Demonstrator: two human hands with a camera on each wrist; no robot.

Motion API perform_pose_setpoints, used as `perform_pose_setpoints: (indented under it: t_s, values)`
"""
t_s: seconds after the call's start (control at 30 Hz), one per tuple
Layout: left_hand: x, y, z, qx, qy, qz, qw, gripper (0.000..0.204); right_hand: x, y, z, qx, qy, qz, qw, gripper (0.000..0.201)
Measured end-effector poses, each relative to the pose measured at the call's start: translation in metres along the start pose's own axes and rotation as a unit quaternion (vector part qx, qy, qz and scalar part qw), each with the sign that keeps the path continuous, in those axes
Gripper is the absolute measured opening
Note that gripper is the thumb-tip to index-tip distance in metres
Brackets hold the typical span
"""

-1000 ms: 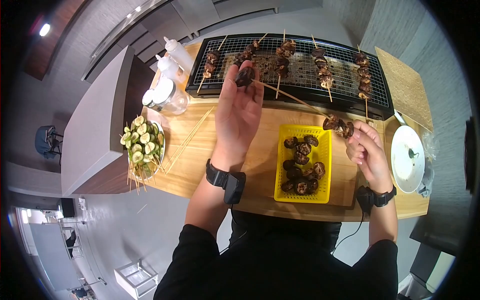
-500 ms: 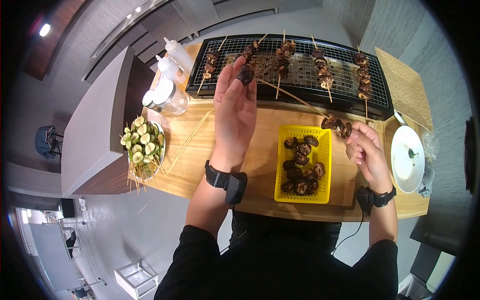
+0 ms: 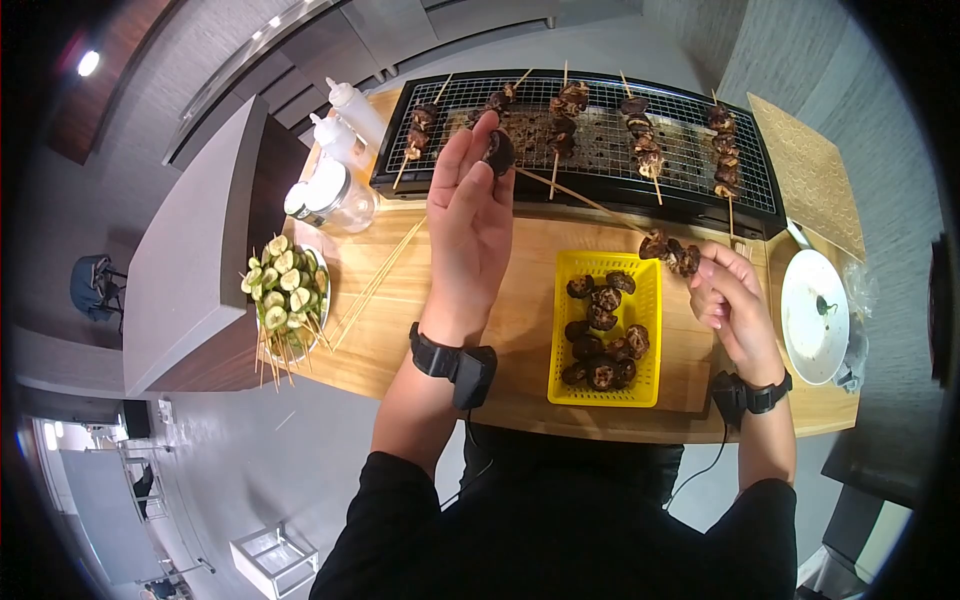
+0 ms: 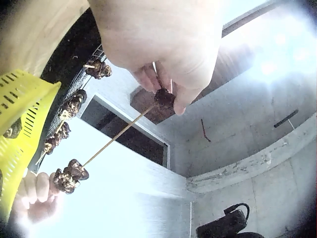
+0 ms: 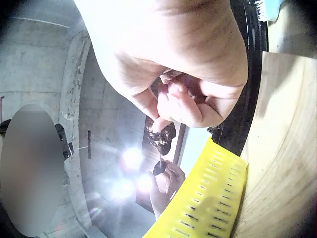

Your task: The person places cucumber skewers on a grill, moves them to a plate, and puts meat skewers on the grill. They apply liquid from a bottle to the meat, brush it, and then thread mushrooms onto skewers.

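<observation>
The left hand pinches a dark mushroom between thumb and fingers, above the grill's near edge. A thin wooden skewer runs from that mushroom toward the right hand, whose fingers hold the other end, where dark mushroom pieces are threaded. In the left wrist view the mushroom is at the skewer's tip; whether the tip has gone into it I cannot tell. Under the skewer stands a yellow basket with several mushrooms inside.
Behind the hands lies a black grill with several mushroom skewers across its mesh. At left are squeeze bottles, a jar, bare skewers and a plate of cucumber skewers. A white plate sits at right.
The left hand has turned and its thumb now lies across the mushroom's near side; the mushroom has shifted slightly right. The right hand has barely moved.
</observation>
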State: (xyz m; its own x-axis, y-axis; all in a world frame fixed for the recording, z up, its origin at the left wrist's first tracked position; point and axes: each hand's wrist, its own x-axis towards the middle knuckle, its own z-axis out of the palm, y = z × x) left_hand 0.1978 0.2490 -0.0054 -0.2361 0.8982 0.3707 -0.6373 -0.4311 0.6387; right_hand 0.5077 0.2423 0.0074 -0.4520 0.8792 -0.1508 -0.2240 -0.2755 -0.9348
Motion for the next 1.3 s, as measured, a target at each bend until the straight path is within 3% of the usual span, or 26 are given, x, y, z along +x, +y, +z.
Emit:
perform_pose_setpoints:
  t_s: [0.4,0.6,1.2,1.3]
  values:
    - [0.000,0.001,0.004,-0.066,0.034,-0.013,0.997,0.036,0.000,-0.002,0.003,0.020,-0.006,0.011,1.000,0.019]
    - [0.000,-0.006,-0.006,0.007,-0.001,0.010,1.000,0.031,0.000,-0.001,0.004,0.008,-0.009,0.008,1.000,0.020]
    - [-0.002,-0.007,-0.003,-0.021,-0.010,0.001,1.000,0.025,0.000,-0.001,0.001,0.027,-0.014,0.022,0.999,0.020]
    - [-0.002,-0.007,-0.003,0.022,-0.016,0.007,1.000,0.026,0.000,-0.001,-0.001,0.043,-0.019,0.018,0.999,0.020]
